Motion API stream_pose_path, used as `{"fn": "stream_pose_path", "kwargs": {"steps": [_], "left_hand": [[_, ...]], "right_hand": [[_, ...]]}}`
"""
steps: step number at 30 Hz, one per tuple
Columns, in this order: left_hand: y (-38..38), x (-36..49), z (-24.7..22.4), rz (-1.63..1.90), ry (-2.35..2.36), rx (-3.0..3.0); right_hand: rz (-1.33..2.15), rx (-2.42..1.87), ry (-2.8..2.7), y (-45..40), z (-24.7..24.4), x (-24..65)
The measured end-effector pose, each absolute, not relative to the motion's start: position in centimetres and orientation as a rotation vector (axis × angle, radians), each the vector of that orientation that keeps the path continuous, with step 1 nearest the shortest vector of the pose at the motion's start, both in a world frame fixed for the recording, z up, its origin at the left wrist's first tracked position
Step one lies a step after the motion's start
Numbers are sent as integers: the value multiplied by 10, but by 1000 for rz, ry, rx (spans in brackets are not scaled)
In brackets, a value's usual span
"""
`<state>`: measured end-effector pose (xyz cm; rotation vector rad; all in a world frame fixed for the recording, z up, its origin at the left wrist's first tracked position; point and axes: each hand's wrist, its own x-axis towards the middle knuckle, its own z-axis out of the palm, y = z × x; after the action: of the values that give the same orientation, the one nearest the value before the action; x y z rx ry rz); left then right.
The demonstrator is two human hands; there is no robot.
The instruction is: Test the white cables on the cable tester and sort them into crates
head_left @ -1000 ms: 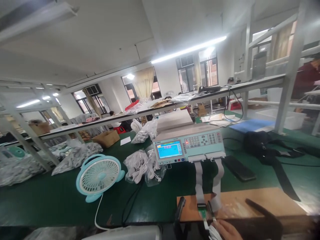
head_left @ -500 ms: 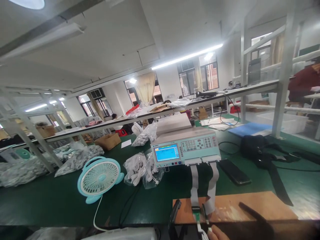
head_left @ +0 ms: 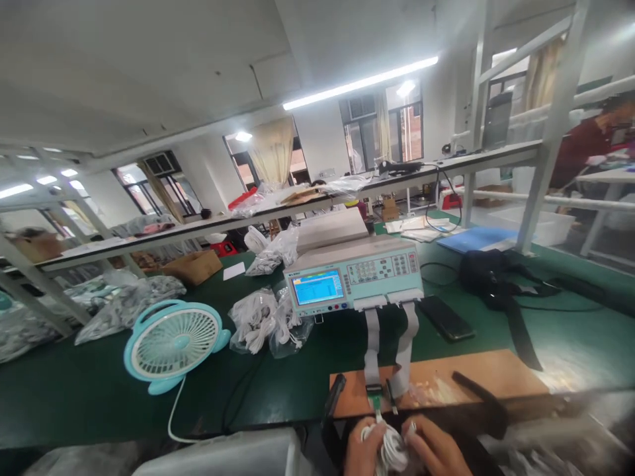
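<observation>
At the bottom of the head view, my left hand (head_left: 361, 447) is closed around a coiled white cable (head_left: 394, 451). My right hand (head_left: 437, 447) pinches a small white cable end (head_left: 412, 428) beside the coil. Just above the hands sits a small green circuit board (head_left: 376, 401), with a white lead running from it down toward the coil. Grey ribbon cables (head_left: 372, 344) link the wooden board's fixtures to a bench tester (head_left: 357, 274) with a lit blue screen. The wooden board (head_left: 466, 377) lies along the table's front edge.
A turquoise fan (head_left: 176, 344) stands on the green table at left. Bags of white cables (head_left: 253, 320) lie beside the tester. A black phone (head_left: 446, 318), a black strapped item (head_left: 489, 277) and a blue folder (head_left: 476, 239) are at right. A person (head_left: 585, 149) sits far right.
My left hand has come into view holding the coil, and my right hand shows more fully. The whole scene has shifted left and up. Text on the tester's screen has changed.
</observation>
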<state>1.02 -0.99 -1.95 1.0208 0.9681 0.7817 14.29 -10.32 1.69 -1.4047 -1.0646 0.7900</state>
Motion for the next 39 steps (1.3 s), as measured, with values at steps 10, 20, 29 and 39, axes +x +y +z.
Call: {"fn": "stream_pose_path", "kwargs": {"steps": [10,20,29,39], "left_hand": [[-25,5,5,712,868,827],[-24,9,-4,747,957,820],[-25,7,-2,704,907,774],[-32,10,3,768,804,753]], "right_hand": [[913,-1429,-838,-87,1,124],[1005,-1397,-713,-78,3,124],[1126,-1376,-630,-75,10,129],[1165,-1339,-590,-74,10,126]]}}
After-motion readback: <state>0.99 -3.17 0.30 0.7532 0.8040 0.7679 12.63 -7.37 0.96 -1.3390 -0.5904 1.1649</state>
